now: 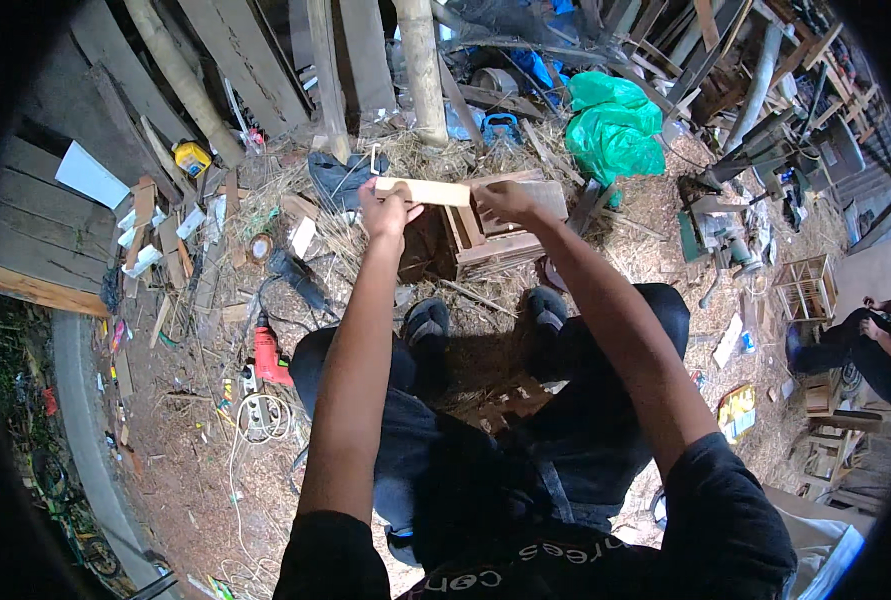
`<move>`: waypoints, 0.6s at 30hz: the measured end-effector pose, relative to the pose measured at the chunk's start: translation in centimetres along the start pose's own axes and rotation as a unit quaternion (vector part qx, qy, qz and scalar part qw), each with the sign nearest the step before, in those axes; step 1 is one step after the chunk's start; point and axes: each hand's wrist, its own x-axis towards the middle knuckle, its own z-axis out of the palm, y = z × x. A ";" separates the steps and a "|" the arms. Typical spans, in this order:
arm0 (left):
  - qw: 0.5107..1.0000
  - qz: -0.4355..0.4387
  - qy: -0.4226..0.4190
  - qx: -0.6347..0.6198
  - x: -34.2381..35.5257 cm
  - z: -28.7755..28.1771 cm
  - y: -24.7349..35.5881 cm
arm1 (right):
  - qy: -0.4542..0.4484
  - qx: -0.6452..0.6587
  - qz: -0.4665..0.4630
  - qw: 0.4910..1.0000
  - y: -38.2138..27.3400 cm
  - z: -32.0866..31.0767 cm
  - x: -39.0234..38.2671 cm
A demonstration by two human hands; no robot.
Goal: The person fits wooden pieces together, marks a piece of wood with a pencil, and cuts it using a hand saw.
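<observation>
My left hand point(390, 208) grips the left part of a short, pale wooden board point(427, 191), held level at the centre of the view. Just beyond the board's right end, the curled fingers of my right hand point(505, 203) reach over a small wooden crate point(497, 249); I cannot make out exactly what they hold. The crate has slatted sides and sits on the littered ground in front of my feet. A dark, crumpled cloth or bag point(333, 180) lies behind my left hand.
A red drill point(270, 355), cables, a power strip point(258, 415) and scraps lie left. A green plastic bag point(610, 130) is at the back, machinery point(715, 230) and a wooden frame point(803, 285) right. Another person point(860, 355) sits at the far right. Wooden posts point(420, 70) stand behind.
</observation>
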 end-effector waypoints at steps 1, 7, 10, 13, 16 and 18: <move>0.998 -0.024 -0.023 -0.048 -0.7 1.1 1.1 | -0.001 0.113 0.006 0.994 -0.6 -0.7 -0.8; 0.984 -0.057 -0.097 -0.140 -3.5 4.2 5.6 | 0.046 0.296 -0.089 0.950 -4.7 -4.8 -5.3; 0.981 -0.027 -0.142 -0.131 -4.6 5.8 5.9 | 0.051 0.292 -0.101 0.950 -4.3 -6.3 -5.9; 0.992 -0.075 -0.102 -0.015 -3.8 7.8 2.9 | 0.104 0.369 -0.143 0.912 -1.5 -6.6 -6.0; 0.939 0.140 -0.073 0.306 -0.8 8.4 -0.7 | 0.168 0.402 -0.132 0.890 2.8 -4.9 -5.4; 0.937 0.095 -0.097 0.323 -0.1 9.4 -3.9 | 0.215 0.356 -0.126 0.901 7.0 -4.4 -4.3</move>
